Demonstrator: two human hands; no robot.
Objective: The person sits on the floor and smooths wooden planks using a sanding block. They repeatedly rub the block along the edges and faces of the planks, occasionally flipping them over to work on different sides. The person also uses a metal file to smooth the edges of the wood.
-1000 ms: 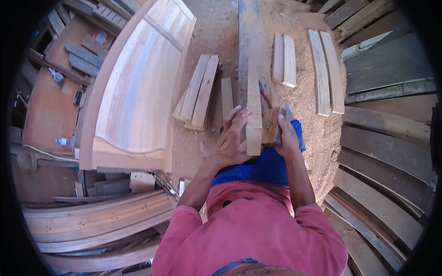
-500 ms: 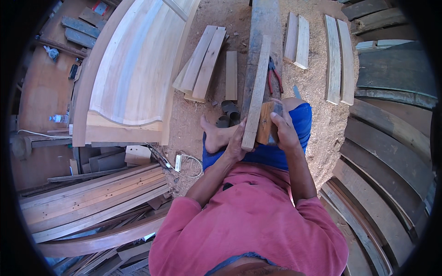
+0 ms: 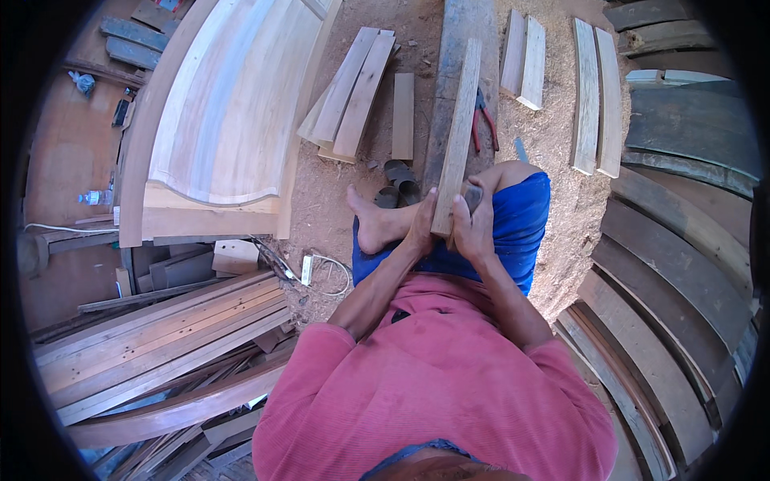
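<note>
A long pale wooden strip (image 3: 459, 136) points away from me over my lap, its near end raised between my hands. My left hand (image 3: 420, 226) grips that near end from the left side. My right hand (image 3: 474, 224) is closed around a brown wooden block (image 3: 473, 193) with a dark face, held against the strip's right side; the fingers and strip hide most of the block. Beyond my hands, red-handled pliers (image 3: 484, 128) lie on a worn plank (image 3: 443, 96), partly behind the strip.
Cut boards (image 3: 365, 96) are stacked left of the plank, beside a short board (image 3: 403, 116) and dark metal rings (image 3: 401, 180). Board pairs (image 3: 595, 96) lie on sawdust at right. A large wooden panel (image 3: 216, 104) lies far left, near a power strip (image 3: 307, 270).
My right hand and the block have moved left, in against the strip; the block now shows much less. The whole view has shifted slightly.
</note>
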